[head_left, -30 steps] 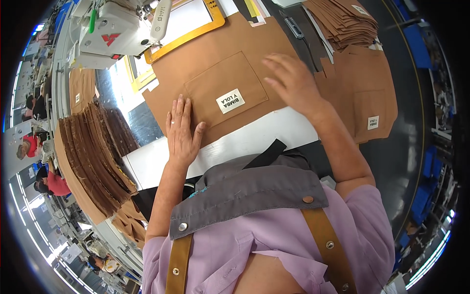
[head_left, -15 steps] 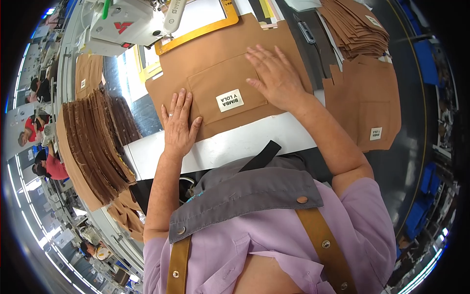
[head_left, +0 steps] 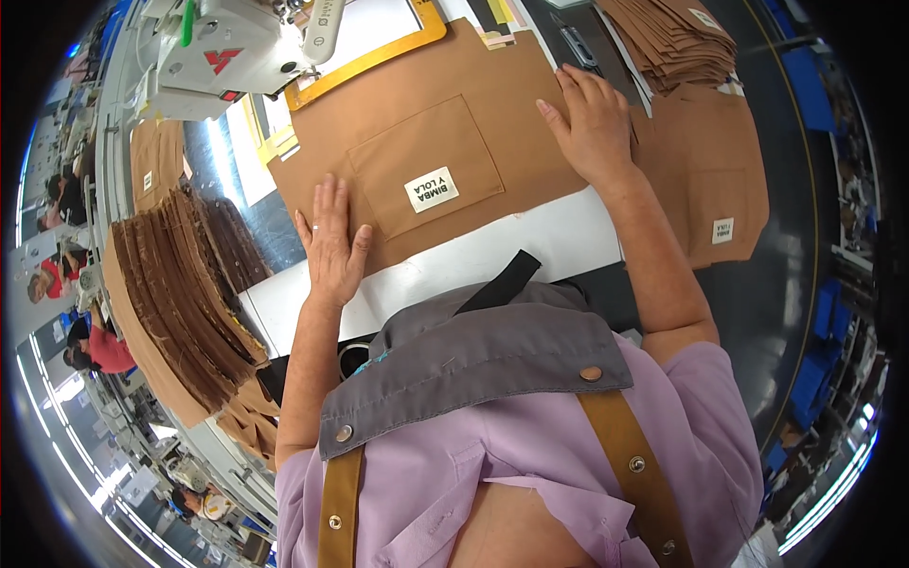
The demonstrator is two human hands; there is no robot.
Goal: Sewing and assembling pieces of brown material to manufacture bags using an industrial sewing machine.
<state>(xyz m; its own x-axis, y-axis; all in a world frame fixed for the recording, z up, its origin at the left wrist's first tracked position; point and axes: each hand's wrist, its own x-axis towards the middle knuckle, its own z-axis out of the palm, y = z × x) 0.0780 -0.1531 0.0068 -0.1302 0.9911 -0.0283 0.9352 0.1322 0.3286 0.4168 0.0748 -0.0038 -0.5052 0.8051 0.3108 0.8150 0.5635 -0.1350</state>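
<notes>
Plainly, one large flat panel of brown fabric (head_left: 379, 118) lies spread in front of the person, its near edge over a glossy white counter (head_left: 502, 244). On it sits a four-sided brown fabric pocket piece (head_left: 445, 140), slightly tilted, with a small white cloth label (head_left: 432, 190) close to its near edge. The left hand (head_left: 333, 256) rests palm down at the panel's left end, beside the pocket piece; its grip is flat and loose — fingers stretched out, thumb well apart, holding nothing. The right hand (head_left: 595, 133) is palm down at the panel's right edge. Its grip is unclosed too, thumb clear of the fingers, and I see nothing caught between them, though I cannot tell how firmly the fingertips press. Just beyond them lies a slim grey hand tool (head_left: 576, 45). A golden-yellow frame (head_left: 369, 61) runs along the panel's far left edge, near a white sewing machine (head_left: 213, 62). Off to the right, a second brown panel with a pocket (head_left: 705, 142) lies beside a fanned stack of brown fabric pieces (head_left: 668, 43); on the left — a thick stack of brown fabric with frayed edges (head_left: 180, 293).
</notes>
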